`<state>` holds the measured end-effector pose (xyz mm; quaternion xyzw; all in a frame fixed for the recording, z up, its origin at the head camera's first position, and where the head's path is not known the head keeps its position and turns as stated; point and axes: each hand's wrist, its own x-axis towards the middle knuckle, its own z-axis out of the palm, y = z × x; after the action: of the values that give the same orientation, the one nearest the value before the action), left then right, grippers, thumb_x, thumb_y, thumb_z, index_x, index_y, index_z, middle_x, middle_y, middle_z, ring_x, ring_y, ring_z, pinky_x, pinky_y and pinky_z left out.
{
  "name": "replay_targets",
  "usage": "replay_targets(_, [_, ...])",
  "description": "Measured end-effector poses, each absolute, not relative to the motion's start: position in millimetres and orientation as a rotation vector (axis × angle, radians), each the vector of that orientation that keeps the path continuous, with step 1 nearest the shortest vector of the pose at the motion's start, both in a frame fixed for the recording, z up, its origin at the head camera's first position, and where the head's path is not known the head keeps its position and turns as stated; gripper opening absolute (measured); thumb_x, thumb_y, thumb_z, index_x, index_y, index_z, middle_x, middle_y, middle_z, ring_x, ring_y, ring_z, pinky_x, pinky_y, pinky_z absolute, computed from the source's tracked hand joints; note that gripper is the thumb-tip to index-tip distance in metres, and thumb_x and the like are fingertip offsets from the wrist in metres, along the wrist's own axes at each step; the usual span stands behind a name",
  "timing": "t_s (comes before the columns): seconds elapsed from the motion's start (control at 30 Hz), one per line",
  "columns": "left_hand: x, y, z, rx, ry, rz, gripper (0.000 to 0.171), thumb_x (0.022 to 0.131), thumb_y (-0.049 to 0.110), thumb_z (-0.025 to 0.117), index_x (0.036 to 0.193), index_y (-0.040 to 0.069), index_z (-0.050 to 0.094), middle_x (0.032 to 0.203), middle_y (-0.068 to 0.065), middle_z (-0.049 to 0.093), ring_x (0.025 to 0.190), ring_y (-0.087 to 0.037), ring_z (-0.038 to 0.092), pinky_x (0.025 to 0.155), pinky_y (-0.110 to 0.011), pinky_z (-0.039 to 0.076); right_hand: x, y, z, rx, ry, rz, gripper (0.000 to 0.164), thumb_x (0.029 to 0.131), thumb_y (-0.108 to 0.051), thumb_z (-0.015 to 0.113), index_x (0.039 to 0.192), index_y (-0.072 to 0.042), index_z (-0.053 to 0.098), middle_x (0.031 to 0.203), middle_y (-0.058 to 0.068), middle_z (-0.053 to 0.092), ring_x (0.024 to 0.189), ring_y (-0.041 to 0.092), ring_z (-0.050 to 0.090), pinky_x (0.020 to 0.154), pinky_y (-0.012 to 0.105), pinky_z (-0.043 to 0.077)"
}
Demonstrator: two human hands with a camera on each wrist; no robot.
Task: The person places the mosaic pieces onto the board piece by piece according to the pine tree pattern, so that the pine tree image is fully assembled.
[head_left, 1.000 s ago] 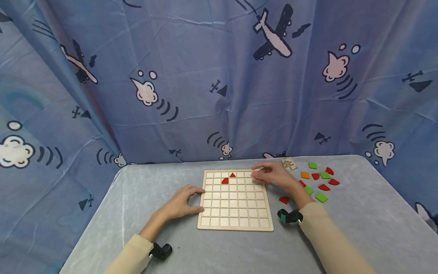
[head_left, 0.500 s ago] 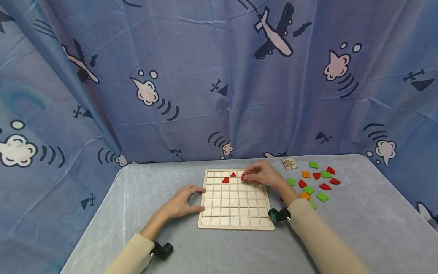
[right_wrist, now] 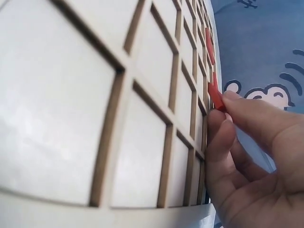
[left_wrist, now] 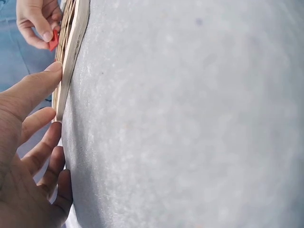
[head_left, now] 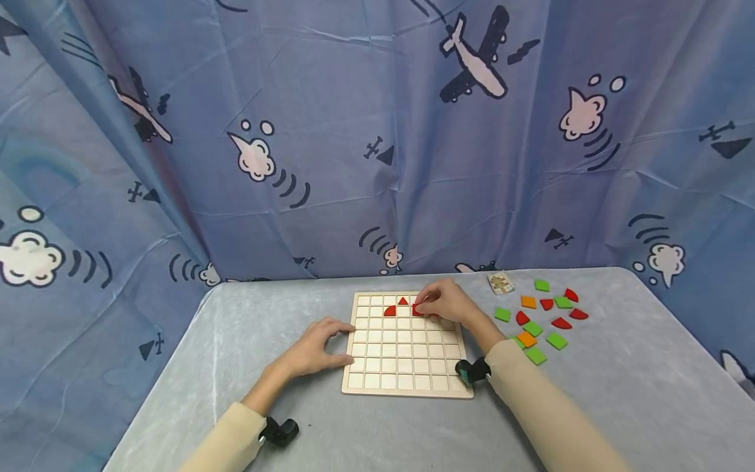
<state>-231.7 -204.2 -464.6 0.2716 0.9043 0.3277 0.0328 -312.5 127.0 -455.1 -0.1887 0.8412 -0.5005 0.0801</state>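
Observation:
A wooden grid board [head_left: 407, 394] lies on the table in the head view. My left hand [head_left: 309, 347] rests at its left edge, thumb and fingertips touching the rim, fingers loosely spread. Over the board's upper part, my right hand [head_left: 446, 303] pinches a small red tile [head_left: 416, 311] between thumb and fingers. The tile looks square, but the fingertips cover part of it. In the right wrist view that red tile [right_wrist: 216, 97] sits tilted against the grid. A red quarter-circle [head_left: 390, 311] and a small red triangle [head_left: 403, 301] lie in nearby cells.
Right of the board are scattered several green squares [head_left: 556, 341], red quarter-circles [head_left: 561, 323] and orange squares [head_left: 527, 301]. A patterned card [head_left: 501, 282] lies at the back. A blue printed curtain [head_left: 307, 164] hangs behind the table.
My right hand has moved left from the board's upper right corner with the red tile, then slightly nearer, bringing it down at the grid. The left hand has stayed at the edge.

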Motion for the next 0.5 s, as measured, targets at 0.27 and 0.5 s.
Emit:
replay_targets(0.27, [-230.3,-202.8,-462.3,0.839,2.779,1.007,0.056,0.086,0.028,0.085,0.134,0.009,0.064,0.127,-0.009,0.059,0.115,-0.031,0.053,0.098,-0.051,0.042,-312.9,124.0,-453.0,-0.605,2.549,-1.430,0.007,0.089,0.002,0.074,0.096,0.004,0.075,0.071,0.010,0.068,0.054,0.026,0.060,0.055,0.034,0.051])
replay_targets(0.5, [-230.4,-202.4,-462.5,0.844,2.780,1.002,0.057,0.086,0.028,0.084,0.135,0.009,0.063,0.128,-0.009,0.059,0.115,-0.031,0.053,0.098,-0.051,0.042,-312.5,120.7,-451.0,-0.550,2.588,-1.368,0.007,0.089,0.001,0.073,0.096,0.003,0.074,0.072,0.009,0.068,0.055,0.025,0.061,0.055,0.035,0.053])
